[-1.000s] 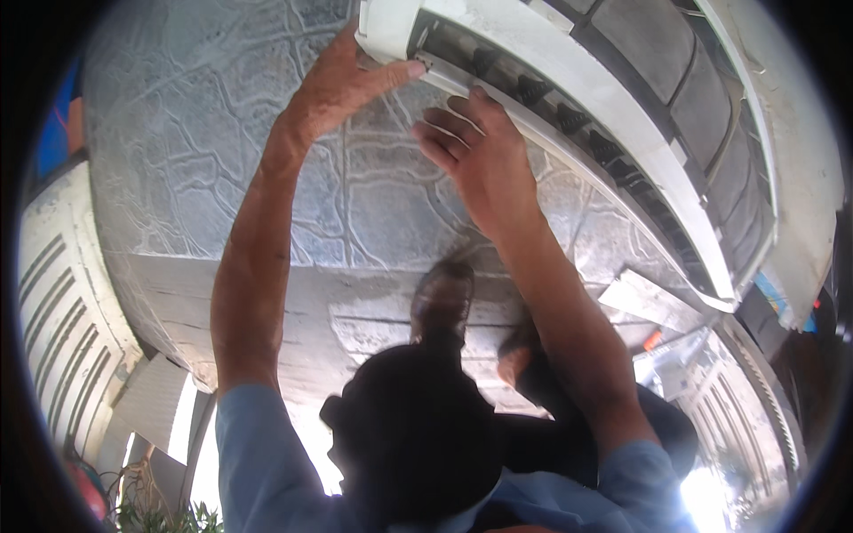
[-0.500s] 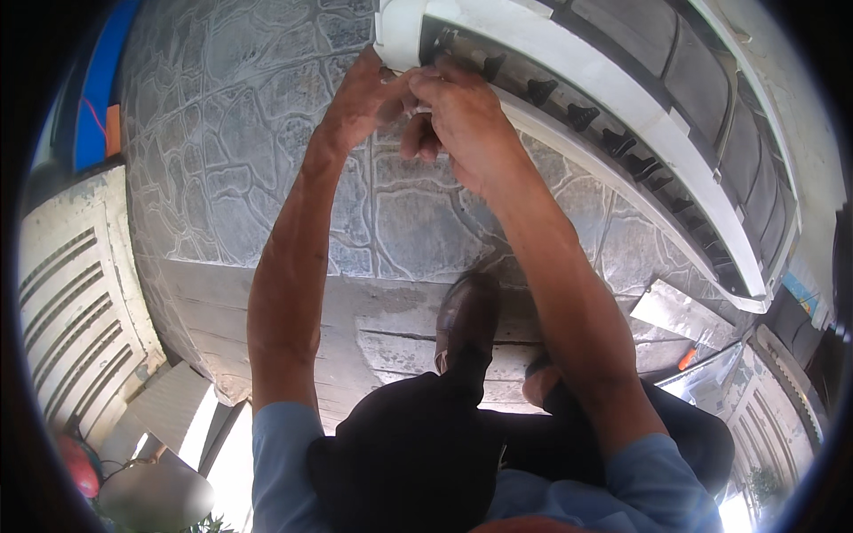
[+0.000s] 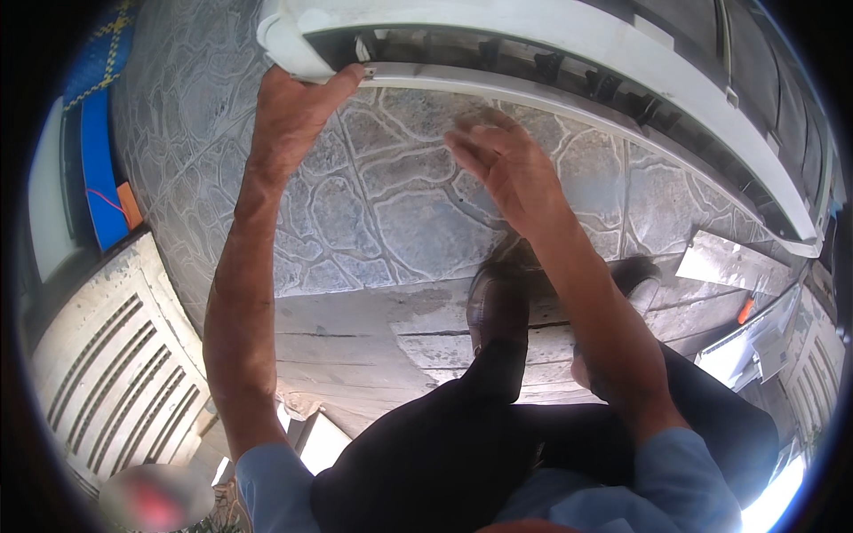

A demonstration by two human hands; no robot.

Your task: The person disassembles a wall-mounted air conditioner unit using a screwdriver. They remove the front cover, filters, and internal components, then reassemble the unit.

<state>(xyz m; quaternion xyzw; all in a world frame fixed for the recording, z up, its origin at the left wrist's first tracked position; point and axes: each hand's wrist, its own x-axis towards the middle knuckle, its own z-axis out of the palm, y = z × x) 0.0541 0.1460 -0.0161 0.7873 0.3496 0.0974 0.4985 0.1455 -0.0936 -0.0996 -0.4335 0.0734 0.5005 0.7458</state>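
Note:
A long white plastic housing (image 3: 569, 44) with dark slots along its underside lies across the top of the view on a stone-patterned floor (image 3: 382, 204). My left hand (image 3: 289, 115) presses its fingertips against the housing's left end corner, thumb under the edge. Just below the housing's lower edge hovers my right hand (image 3: 506, 164), fingers loosely spread and holding nothing. My dark shoes (image 3: 498, 306) stand on a concrete step beneath.
A white louvred panel (image 3: 115, 355) leans at the lower left. A blue object (image 3: 98, 178) with an orange part sits at the far left. A shiny metal sheet (image 3: 733, 262) and an orange-handled tool (image 3: 745, 311) lie at the right beside more white panels.
Both hands were together at the housing's left corner half a second ago. My right hand has come away to the right and opened, while my left stays at the corner.

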